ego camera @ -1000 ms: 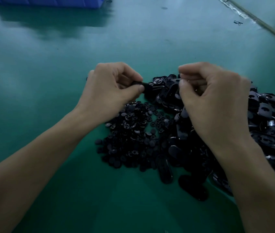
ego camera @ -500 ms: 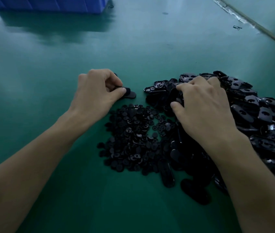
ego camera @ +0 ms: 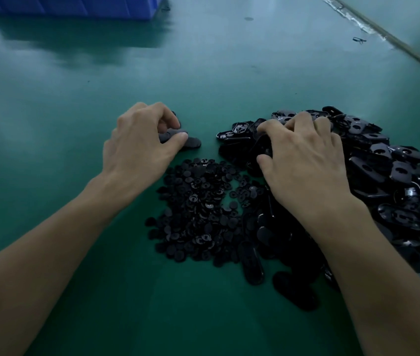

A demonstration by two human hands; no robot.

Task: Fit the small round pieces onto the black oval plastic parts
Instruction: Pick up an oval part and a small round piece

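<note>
A heap of small round black pieces (ego camera: 201, 209) lies on the green table, centre. To its right spreads a bigger pile of black oval plastic parts (ego camera: 383, 176). My left hand (ego camera: 139, 147) is down at the table left of the piles, thumb and fingers pinching a black oval part (ego camera: 191, 143) that lies flat there. My right hand (ego camera: 304, 160) sits on the near-left top of the oval pile, fingers curled into the parts; what they hold is hidden.
A blue plastic crate (ego camera: 75, 6) stands at the far left edge. A pale strip (ego camera: 383, 34) marks the table's far right border, with a small dark clip (ego camera: 359, 40) beside it. Loose oval parts (ego camera: 252, 263) lie at the pile's near edge.
Both hands have come down from mid-air. The left hand carried its oval part leftward and lowered it to the table. The right hand dropped onto the oval pile.
</note>
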